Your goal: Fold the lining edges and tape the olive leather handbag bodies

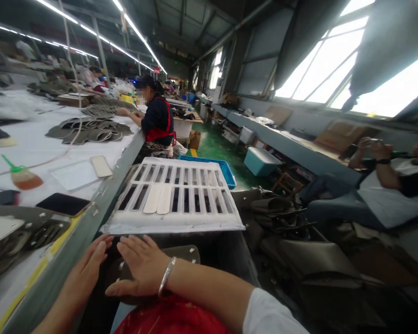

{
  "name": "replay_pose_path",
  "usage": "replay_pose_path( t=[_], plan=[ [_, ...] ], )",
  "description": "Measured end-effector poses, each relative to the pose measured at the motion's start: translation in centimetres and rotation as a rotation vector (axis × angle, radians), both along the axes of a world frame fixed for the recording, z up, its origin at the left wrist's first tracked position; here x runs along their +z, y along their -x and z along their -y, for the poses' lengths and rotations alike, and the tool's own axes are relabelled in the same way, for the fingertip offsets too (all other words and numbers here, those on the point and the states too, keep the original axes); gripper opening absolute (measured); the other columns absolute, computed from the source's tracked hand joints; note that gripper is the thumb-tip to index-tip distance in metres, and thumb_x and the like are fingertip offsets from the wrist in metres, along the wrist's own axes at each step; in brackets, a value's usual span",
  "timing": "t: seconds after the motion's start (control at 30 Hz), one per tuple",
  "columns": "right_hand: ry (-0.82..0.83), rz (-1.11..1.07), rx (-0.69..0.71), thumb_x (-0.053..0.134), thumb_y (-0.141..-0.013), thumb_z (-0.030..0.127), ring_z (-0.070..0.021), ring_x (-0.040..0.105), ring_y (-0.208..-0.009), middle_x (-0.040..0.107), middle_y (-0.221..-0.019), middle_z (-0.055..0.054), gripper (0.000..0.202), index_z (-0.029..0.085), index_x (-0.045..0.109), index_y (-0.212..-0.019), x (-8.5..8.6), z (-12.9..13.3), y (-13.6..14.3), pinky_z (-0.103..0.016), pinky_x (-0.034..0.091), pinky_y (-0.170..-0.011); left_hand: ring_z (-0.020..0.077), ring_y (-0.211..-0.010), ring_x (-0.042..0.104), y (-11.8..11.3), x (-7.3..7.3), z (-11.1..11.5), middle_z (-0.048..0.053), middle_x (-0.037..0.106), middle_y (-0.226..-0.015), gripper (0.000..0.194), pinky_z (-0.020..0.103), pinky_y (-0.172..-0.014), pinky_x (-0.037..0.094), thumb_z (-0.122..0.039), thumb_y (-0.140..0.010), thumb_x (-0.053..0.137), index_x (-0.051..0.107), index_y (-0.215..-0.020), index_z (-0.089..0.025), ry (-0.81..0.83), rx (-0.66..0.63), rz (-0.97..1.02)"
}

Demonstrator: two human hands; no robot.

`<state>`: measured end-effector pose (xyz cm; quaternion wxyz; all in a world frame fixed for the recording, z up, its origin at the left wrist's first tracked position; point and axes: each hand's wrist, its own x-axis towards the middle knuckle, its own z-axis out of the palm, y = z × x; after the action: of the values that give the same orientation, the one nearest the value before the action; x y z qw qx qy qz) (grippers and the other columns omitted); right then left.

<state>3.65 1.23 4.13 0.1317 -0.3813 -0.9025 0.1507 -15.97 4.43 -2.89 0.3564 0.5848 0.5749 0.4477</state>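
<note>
My right hand (141,264), with a silver bangle at the wrist, lies with fingers stretched out and thumb apart over a dark olive flat piece (184,253) that has small white tabs. Much of that piece is hidden under the hand and forearm. To its left, my left hand (90,264) is held with its fingers extended beside the bench edge, and nothing shows in it. Just beyond both hands is a white slatted crate (174,222), with two pale rounded strips (158,198) lying on its slats.
On the left bench (121,157) lie a black phone (62,204), a squeeze bottle of amber liquid (24,178) and stacked dark pieces (90,129). A co-worker (158,118) sits beyond the crate. Dark material (310,260) is piled right, near another person (397,181).
</note>
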Motion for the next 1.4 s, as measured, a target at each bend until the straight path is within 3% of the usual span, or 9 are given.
replay_pose_path(
  t=[0.1,0.27,0.37,0.43,0.57,0.73,0.97,1.2,1.4],
  plan=[
    [-0.154,0.034,-0.156,0.030,-0.074,0.074,-0.0224,0.008,-0.135,0.018,-0.146,-0.010,0.093,0.012,0.013,-0.141,0.3,0.8,-3.4,-0.045,0.007,-0.111,0.0233,-0.128,0.033,-1.2,-0.4,1.2,0.006,0.035,-0.139,0.055,0.045,-0.106,0.027,-0.053,-0.085,0.030,0.032,-0.133,-0.025,-0.032,-0.131,-0.191],
    [0.016,0.162,-0.177,0.033,-0.074,0.073,-0.0250,0.014,-0.134,0.023,-0.144,-0.014,0.091,0.009,0.024,-0.138,-3.7,1.5,-6.2,-0.046,0.013,-0.110,0.0318,-0.134,0.013,-2.7,-1.0,2.7,0.014,0.021,-0.144,0.084,0.054,-0.107,0.014,-0.063,-0.071,0.048,0.034,-0.135,-0.010,-0.106,-0.387,-0.746],
    [0.179,0.121,-0.172,0.031,-0.080,0.067,-0.0249,0.021,-0.133,0.025,-0.143,-0.015,0.083,0.008,0.023,-0.139,-3.6,0.5,-6.6,-0.045,0.020,-0.109,0.0253,-0.134,0.016,-1.3,-0.1,2.1,0.013,0.020,-0.145,0.075,0.046,-0.107,0.022,-0.061,-0.081,0.034,0.026,-0.139,-0.013,0.088,-0.466,-0.463],
    [0.241,0.096,-0.205,0.028,-0.085,0.060,-0.0243,0.023,-0.132,0.026,-0.143,-0.015,0.077,0.006,0.023,-0.138,-2.6,-0.2,-7.2,-0.043,0.023,-0.108,0.0202,-0.132,0.024,-0.1,0.7,1.7,0.011,0.021,-0.145,0.065,0.039,-0.102,0.033,-0.054,-0.088,0.021,0.019,-0.140,-0.016,0.227,-0.340,-0.044],
    [0.163,0.086,-0.380,0.034,-0.087,0.050,-0.0262,0.031,-0.128,0.037,-0.137,-0.016,0.065,0.005,0.037,-0.132,-2.2,-0.9,-9.3,-0.045,0.023,-0.107,0.0215,-0.116,0.048,0.8,0.7,1.8,0.014,0.045,-0.132,0.058,0.031,-0.084,0.046,-0.053,-0.084,0.039,0.043,-0.127,-0.014,0.502,-0.162,0.399],
    [0.366,-0.104,-0.512,0.042,-0.084,0.045,-0.0243,0.046,-0.116,0.050,-0.125,-0.015,0.053,0.008,0.050,-0.121,-4.7,-1.2,-11.6,-0.043,0.032,-0.104,0.0173,-0.079,0.062,-0.6,-0.8,2.0,0.008,0.065,-0.097,0.051,0.025,-0.064,0.047,-0.041,-0.072,0.060,0.053,-0.115,-0.014,0.613,-0.182,0.423],
    [0.855,-0.445,-0.594,0.054,-0.075,0.043,-0.0215,0.055,-0.106,0.053,-0.123,-0.010,0.060,0.014,0.041,-0.126,-5.7,-1.3,-13.3,-0.035,0.045,-0.091,0.0187,-0.095,0.058,-0.4,-1.7,2.4,0.006,0.061,-0.109,0.044,0.029,-0.082,0.045,-0.040,-0.080,0.052,0.052,-0.116,-0.017,0.493,-0.225,0.408],
    [0.738,-0.335,-0.683,0.055,-0.073,0.047,-0.0247,0.050,-0.111,0.051,-0.124,-0.012,0.063,0.014,0.042,-0.126,-5.5,-1.8,-12.8,-0.038,0.039,-0.098,0.0180,-0.124,0.036,-0.7,-2.2,2.6,0.005,0.041,-0.134,0.044,0.035,-0.107,0.024,-0.041,-0.090,0.032,0.039,-0.128,-0.020,0.237,-0.213,-0.043],
    [0.729,-0.333,-0.705,0.057,-0.070,0.047,-0.0240,0.051,-0.110,0.051,-0.123,-0.013,0.069,0.009,0.041,-0.126,-5.4,-0.6,-13.7,-0.036,0.037,-0.099,0.0181,-0.125,0.036,0.6,-1.8,3.4,0.006,0.041,-0.135,0.049,0.036,-0.108,0.022,-0.042,-0.087,0.041,0.035,-0.131,-0.020,0.415,-0.351,0.168]
  ],
)
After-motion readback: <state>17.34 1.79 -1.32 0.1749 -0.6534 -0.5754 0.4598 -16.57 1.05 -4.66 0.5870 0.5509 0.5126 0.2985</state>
